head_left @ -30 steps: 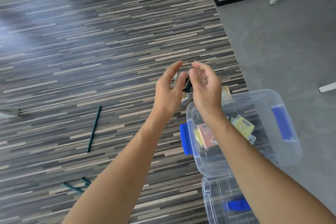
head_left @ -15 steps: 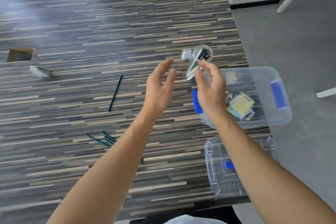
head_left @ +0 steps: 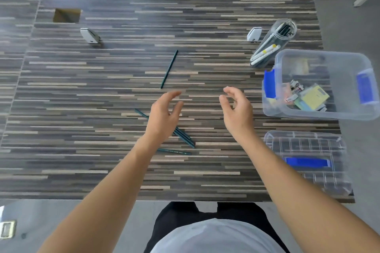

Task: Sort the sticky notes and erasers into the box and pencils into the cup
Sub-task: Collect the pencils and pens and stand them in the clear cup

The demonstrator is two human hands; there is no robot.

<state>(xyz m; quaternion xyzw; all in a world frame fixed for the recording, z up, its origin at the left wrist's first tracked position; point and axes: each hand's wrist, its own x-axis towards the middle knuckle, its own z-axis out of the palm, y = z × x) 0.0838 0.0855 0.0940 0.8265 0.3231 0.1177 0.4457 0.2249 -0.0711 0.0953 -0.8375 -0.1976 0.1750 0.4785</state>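
A clear cup (head_left: 275, 42) at the back right holds dark pencils and white pens. Beside it stands a clear box (head_left: 322, 57) with blue handles, with sticky notes (head_left: 314, 96) and small items inside. One dark green pencil (head_left: 169, 69) lies alone on the table's middle. Several more pencils (head_left: 184, 137) lie crossed under my left hand (head_left: 163, 118), which hovers over them, empty, fingers apart. My right hand (head_left: 236, 109) hovers to the right of them, empty, with fingers curled and apart.
The striped wooden table (head_left: 102, 109) ends near my body. The box's clear lid (head_left: 306, 160) lies at the front right. Two small white devices sit at the back, one on the left (head_left: 89, 35) and one on the right (head_left: 254, 34). A square hole (head_left: 66, 15) opens at the back left.
Both hands have drawn back from the cup toward me and spread apart. The view has tilted down, so more of the table and the pencils show.
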